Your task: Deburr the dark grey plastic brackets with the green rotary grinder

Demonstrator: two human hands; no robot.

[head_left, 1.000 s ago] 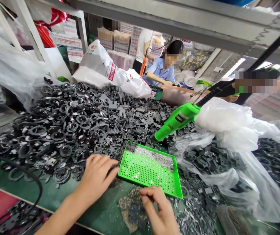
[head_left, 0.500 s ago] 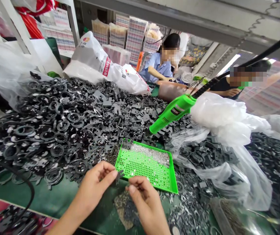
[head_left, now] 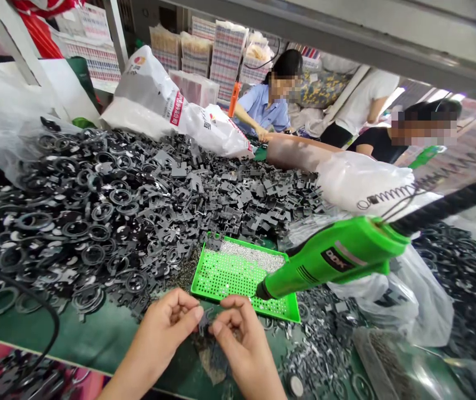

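My left hand [head_left: 173, 319] is closed, thumb and forefinger pinching a small dark grey flat part [head_left: 208, 316]. Close beside it, my right hand [head_left: 240, 336] has its fingers curled and pinched at the part's other side; whatever lies in its fingertips is hidden. Just beyond both hands is a green perforated tray [head_left: 295, 303], with small silvery screw-like pieces [head_left: 254, 255] gathered along its far side. A green electric screwdriver [head_left: 333, 258] hangs over the tray's right half, its dark tip close above the holes and apart from my hands.
Heaps of dark rings [head_left: 91, 253] and flat notched parts [head_left: 229, 194] cover the green table [head_left: 83, 328]. A clear plastic bag [head_left: 423, 300] and a clear box [head_left: 383, 355] lie at the right. Printed white bags [head_left: 141, 100] stand behind. Co-workers [head_left: 269, 105] sit across.
The green screwdriver has come nearer, swinging right and down over the tray. My hands have drawn together, the right now beside the part. Another person in white appears in the background.
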